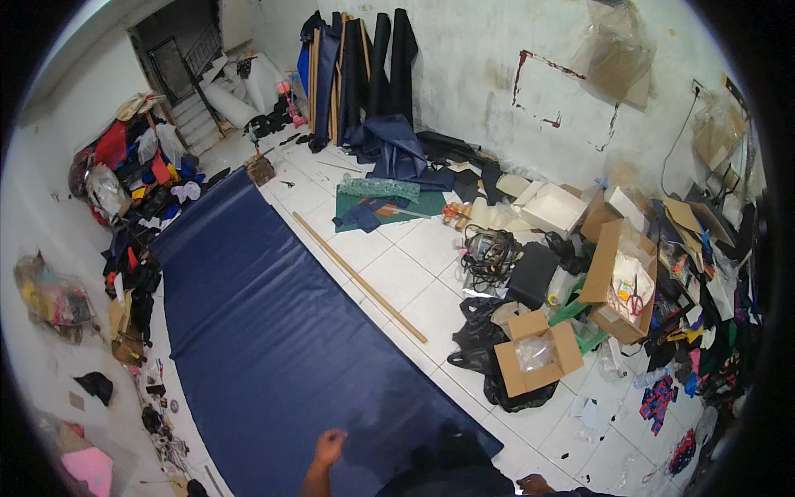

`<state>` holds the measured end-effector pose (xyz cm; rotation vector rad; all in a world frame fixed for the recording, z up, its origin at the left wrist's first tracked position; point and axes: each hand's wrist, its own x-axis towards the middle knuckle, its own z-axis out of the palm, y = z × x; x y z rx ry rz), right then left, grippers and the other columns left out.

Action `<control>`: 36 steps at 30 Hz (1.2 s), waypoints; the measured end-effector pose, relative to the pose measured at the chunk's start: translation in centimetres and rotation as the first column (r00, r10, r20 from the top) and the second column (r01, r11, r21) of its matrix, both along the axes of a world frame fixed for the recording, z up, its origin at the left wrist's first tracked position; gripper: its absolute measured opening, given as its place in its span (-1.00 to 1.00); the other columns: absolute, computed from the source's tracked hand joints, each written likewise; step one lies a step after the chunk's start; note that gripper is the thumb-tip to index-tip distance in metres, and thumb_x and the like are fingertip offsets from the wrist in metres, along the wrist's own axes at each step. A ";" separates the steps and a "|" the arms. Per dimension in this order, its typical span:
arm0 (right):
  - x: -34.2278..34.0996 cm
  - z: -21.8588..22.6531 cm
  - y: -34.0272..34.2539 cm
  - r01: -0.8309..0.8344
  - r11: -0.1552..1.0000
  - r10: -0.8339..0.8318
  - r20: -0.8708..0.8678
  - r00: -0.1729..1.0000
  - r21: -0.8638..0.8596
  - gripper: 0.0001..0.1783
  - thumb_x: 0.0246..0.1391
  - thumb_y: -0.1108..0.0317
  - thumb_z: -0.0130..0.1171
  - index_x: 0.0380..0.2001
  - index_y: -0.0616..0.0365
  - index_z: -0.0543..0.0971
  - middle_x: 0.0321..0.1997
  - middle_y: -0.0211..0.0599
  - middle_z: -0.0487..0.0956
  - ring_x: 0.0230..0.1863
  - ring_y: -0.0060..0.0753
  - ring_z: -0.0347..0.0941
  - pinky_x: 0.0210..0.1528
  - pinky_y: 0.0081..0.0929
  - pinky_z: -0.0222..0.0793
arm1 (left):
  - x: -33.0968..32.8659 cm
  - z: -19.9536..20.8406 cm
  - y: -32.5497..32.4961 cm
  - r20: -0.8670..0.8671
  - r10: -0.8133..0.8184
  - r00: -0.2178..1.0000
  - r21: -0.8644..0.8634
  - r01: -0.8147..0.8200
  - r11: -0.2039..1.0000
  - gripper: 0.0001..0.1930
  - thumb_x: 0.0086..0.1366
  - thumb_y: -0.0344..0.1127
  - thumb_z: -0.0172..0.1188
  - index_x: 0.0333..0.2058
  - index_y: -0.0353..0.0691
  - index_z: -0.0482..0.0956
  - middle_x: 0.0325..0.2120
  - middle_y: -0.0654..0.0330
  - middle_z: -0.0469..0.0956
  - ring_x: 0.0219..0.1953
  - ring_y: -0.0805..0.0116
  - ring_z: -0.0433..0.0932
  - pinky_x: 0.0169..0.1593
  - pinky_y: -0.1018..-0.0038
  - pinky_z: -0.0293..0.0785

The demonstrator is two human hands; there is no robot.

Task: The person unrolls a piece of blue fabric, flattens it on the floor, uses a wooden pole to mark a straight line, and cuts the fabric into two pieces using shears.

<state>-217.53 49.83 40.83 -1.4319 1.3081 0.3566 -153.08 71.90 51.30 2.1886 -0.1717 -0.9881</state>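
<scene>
A long sheet of dark navy, slightly glossy material (273, 331) lies spread over the tiled floor, with shallow creases along it. My left hand (330, 447) is over its near part, fingers curled together; whatever they may hold is too small to make out. Beyond the sheet's near right corner, at the lower edge, shows my right hand (535, 484), dark and partly cut off, so its grip is unclear. A long wooden stick (360, 277) lies on the tiles along the sheet's right side.
Rolls of dark material (403, 70) lean on the far wall. An open cardboard box (538, 356) stands on black plastic bags at right, near a taller box (621, 286) holding red-handled scissors. Piled fabric scraps (137, 178) line the left wall. Small scissors (287, 183) lie beyond the sheet.
</scene>
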 end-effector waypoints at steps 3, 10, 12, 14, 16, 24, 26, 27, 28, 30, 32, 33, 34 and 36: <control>8.6 0.2 -4.8 -0.080 0.992 0.091 -0.104 0.990 0.100 -0.74 0.15 0.14 0.19 -0.42 0.09 0.60 -0.50 -0.32 0.55 -0.42 -0.35 0.48 -0.35 -0.28 0.41 | 7.3 3.6 -7.6 0.145 0.044 0.988 -0.073 -0.034 0.997 -0.58 0.27 -0.10 0.22 -0.08 -0.35 0.56 -0.35 0.17 0.60 -0.26 0.32 0.55 -0.10 0.40 0.46; 28.1 -3.5 -27.8 -0.559 0.799 0.601 -0.337 0.725 0.222 -0.65 0.21 0.10 0.04 -0.18 0.11 0.62 -0.20 -0.17 0.62 -0.14 -0.26 0.58 -0.13 -0.26 0.48 | 13.4 -0.6 -9.7 0.052 0.144 0.988 0.101 -0.149 0.984 -0.60 0.27 -0.09 0.16 -0.10 -0.32 0.59 -0.34 0.12 0.61 -0.25 0.25 0.55 -0.08 0.39 0.44; 31.0 -2.7 -40.7 -0.663 0.720 0.602 -0.289 0.744 -0.206 -0.55 0.17 -0.03 0.11 -0.37 0.20 0.59 -0.52 -0.23 0.58 -0.54 -0.28 0.51 -0.41 -0.30 0.45 | 12.4 -3.4 -11.8 -0.028 -0.131 0.991 0.171 0.134 0.976 -0.59 0.22 -0.07 0.20 -0.14 -0.31 0.60 -0.37 0.11 0.60 -0.28 0.27 0.55 -0.11 0.37 0.45; 45.7 1.8 -42.5 0.038 0.977 -0.013 0.117 0.993 -0.211 -0.60 0.09 0.07 0.25 -0.41 0.28 0.57 -0.54 -0.25 0.53 -0.55 -0.38 0.43 -0.47 -0.41 0.38 | 13.3 -1.3 -7.0 -0.112 -0.182 0.977 0.400 0.212 0.891 -0.58 0.23 -0.06 0.19 -0.11 -0.30 0.59 -0.32 0.09 0.58 -0.23 0.24 0.54 -0.08 0.35 0.45; 58.5 6.2 -47.2 -0.020 0.927 0.080 0.146 0.986 -0.373 -0.62 0.14 0.11 0.20 -0.30 0.30 0.56 -0.47 -0.27 0.55 -0.51 -0.43 0.43 -0.44 -0.38 0.38 | 15.0 -0.3 -6.5 -0.187 -0.118 0.975 0.496 0.198 0.846 -0.57 0.24 -0.06 0.19 -0.09 -0.30 0.58 -0.26 0.08 0.57 -0.19 0.20 0.53 -0.05 0.32 0.44; 67.7 2.1 -60.6 0.013 0.904 0.067 0.173 0.983 -0.427 -0.74 0.21 0.24 0.13 -0.32 0.27 0.55 -0.52 -0.35 0.50 -0.51 -0.52 0.45 -0.49 -0.48 0.40 | 37.5 -7.5 -20.0 -0.087 -0.314 0.946 0.466 0.317 0.826 -0.53 0.28 -0.04 0.16 0.01 -0.26 0.52 -0.04 0.01 0.51 0.00 0.05 0.49 0.07 0.22 0.42; 75.1 4.8 -53.6 -0.053 0.999 0.052 0.200 0.978 -0.005 -0.72 0.21 0.22 0.10 -0.27 0.26 0.57 -0.44 -0.25 0.55 -0.49 -0.34 0.51 -0.45 -0.30 0.46 | 45.5 -4.2 -18.9 0.049 -0.191 0.980 0.595 0.125 0.794 -0.52 0.29 -0.03 0.16 0.04 -0.26 0.51 0.01 -0.01 0.50 0.05 0.02 0.48 0.10 0.19 0.41; 75.1 5.2 -53.9 -0.323 0.914 0.366 0.156 0.918 -0.245 -0.73 0.18 0.21 0.10 -0.28 0.21 0.60 -0.44 -0.20 0.58 -0.47 -0.27 0.53 -0.42 -0.25 0.46 | 50.3 -3.3 -23.0 0.127 -0.060 0.990 0.552 -0.020 0.834 -0.52 0.29 -0.03 0.16 0.05 -0.25 0.50 0.04 -0.02 0.49 0.07 0.00 0.47 0.11 0.18 0.41; 73.3 4.3 -53.8 -0.568 0.701 0.640 0.030 0.768 -0.431 -0.73 0.15 0.20 0.10 -0.30 0.16 0.63 -0.44 -0.16 0.61 -0.46 -0.19 0.55 -0.39 -0.21 0.45 | 54.9 -1.0 -29.0 0.187 0.055 0.981 0.457 -0.136 0.879 -0.51 0.30 -0.03 0.15 0.06 -0.25 0.49 0.07 -0.03 0.49 0.09 -0.02 0.47 0.13 0.16 0.40; 71.8 3.5 -53.0 -0.673 0.591 0.723 -0.076 0.686 -0.445 -0.74 0.12 0.18 0.10 -0.32 0.11 0.65 -0.45 -0.13 0.63 -0.45 -0.13 0.57 -0.38 -0.18 0.45 | 63.9 7.1 -40.7 0.209 0.248 0.946 0.212 -0.291 0.933 -0.53 0.29 -0.04 0.19 0.03 -0.27 0.52 -0.06 0.02 0.56 -0.02 0.10 0.54 0.06 0.27 0.42; 75.2 4.3 -53.3 -0.394 0.916 0.394 -0.019 0.919 -0.075 -0.75 0.12 0.18 0.11 -0.34 0.11 0.64 -0.48 -0.16 0.62 -0.48 -0.16 0.55 -0.41 -0.19 0.44 | 72.0 6.9 -43.3 0.199 0.330 0.923 -0.030 -0.331 0.943 -0.56 0.29 -0.06 0.19 -0.02 -0.28 0.54 -0.15 0.06 0.58 -0.07 0.22 0.54 0.02 0.33 0.43; 76.7 5.1 -54.5 -0.302 0.953 0.303 -0.047 0.952 0.012 -0.75 0.12 0.17 0.12 -0.35 0.11 0.63 -0.49 -0.17 0.61 -0.49 -0.18 0.55 -0.43 -0.20 0.44 | 75.1 6.3 -45.0 0.216 0.315 0.924 -0.061 -0.309 0.949 -0.57 0.28 -0.06 0.19 -0.03 -0.28 0.55 -0.16 0.08 0.59 -0.08 0.25 0.54 0.02 0.35 0.43; 78.0 5.4 -56.0 -0.259 0.964 0.263 -0.086 0.961 0.057 -0.75 0.11 0.17 0.13 -0.36 0.11 0.63 -0.50 -0.19 0.60 -0.50 -0.19 0.54 -0.44 -0.21 0.44 | 77.6 5.4 -47.0 0.223 0.297 0.928 -0.095 -0.283 0.955 -0.58 0.28 -0.06 0.20 -0.05 -0.28 0.55 -0.17 0.11 0.59 -0.10 0.28 0.54 0.01 0.36 0.43; 81.4 5.4 -60.6 -0.203 0.975 0.215 -0.139 0.967 0.092 -0.76 0.11 0.16 0.14 -0.38 0.11 0.62 -0.52 -0.22 0.59 -0.53 -0.23 0.52 -0.47 -0.23 0.43 | 81.5 3.9 -51.4 0.197 0.270 0.942 -0.100 -0.255 0.962 -0.59 0.27 -0.06 0.20 -0.07 -0.28 0.56 -0.20 0.13 0.59 -0.14 0.30 0.54 -0.01 0.38 0.44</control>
